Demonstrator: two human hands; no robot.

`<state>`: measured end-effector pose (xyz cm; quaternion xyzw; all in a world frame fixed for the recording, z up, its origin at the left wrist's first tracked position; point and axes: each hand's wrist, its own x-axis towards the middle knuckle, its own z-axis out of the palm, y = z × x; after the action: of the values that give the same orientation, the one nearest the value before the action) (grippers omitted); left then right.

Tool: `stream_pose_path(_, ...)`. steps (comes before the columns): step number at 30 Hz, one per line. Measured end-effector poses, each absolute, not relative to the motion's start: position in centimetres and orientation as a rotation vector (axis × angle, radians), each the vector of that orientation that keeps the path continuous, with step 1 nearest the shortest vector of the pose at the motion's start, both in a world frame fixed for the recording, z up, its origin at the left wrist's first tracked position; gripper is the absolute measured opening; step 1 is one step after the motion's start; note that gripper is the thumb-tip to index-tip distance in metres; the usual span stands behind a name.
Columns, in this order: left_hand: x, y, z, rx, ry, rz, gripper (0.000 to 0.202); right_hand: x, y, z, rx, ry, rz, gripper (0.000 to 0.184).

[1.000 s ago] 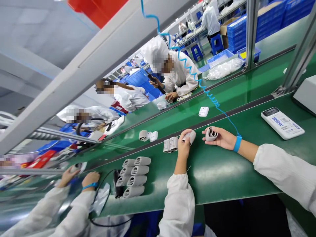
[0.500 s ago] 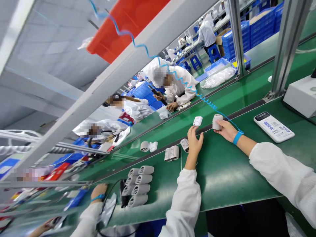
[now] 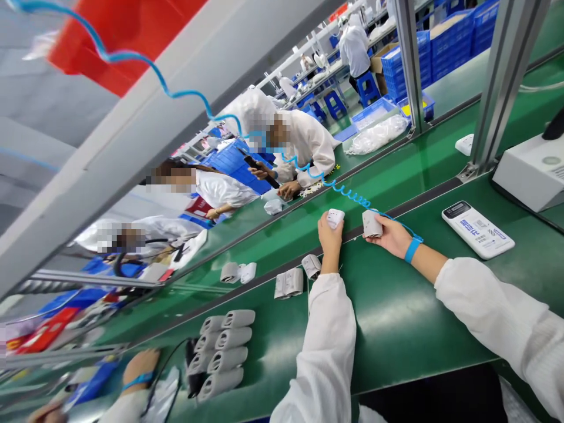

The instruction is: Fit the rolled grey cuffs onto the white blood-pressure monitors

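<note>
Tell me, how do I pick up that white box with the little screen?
Pinch the white box by its long edges, coming from above. It lies flat on the green belt, thin and oblong, so the narrow way spans easiest.

Bright, even light falls from above, leaving only soft, faint shadows and a pale sheen of glare along the green tabletop (image 3: pixel 409 346). The wide lens tilts the scene and bends the aluminium rails (image 3: pixel 506 76) near the edges, while a co-worker's sleeve (image 3: pixel 126 408) at lower left smears into motion blur.
</note>
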<state>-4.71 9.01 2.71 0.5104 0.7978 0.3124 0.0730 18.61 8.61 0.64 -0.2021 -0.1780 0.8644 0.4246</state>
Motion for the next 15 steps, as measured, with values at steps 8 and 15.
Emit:
stream_pose_path(8, -0.3, 2.7, 0.6, 1.173, 1.325, 1.731, 0.097, 19.9, 7.6, 1.6, -0.494, -0.387, 2.215, 0.023)
stream_pose_path(15, 0.4, -1.5, 0.8, 0.832, 1.289, 1.73, 0.066, 19.6, 4.6, 2.8, -0.509, -0.495, 2.427, 0.028)
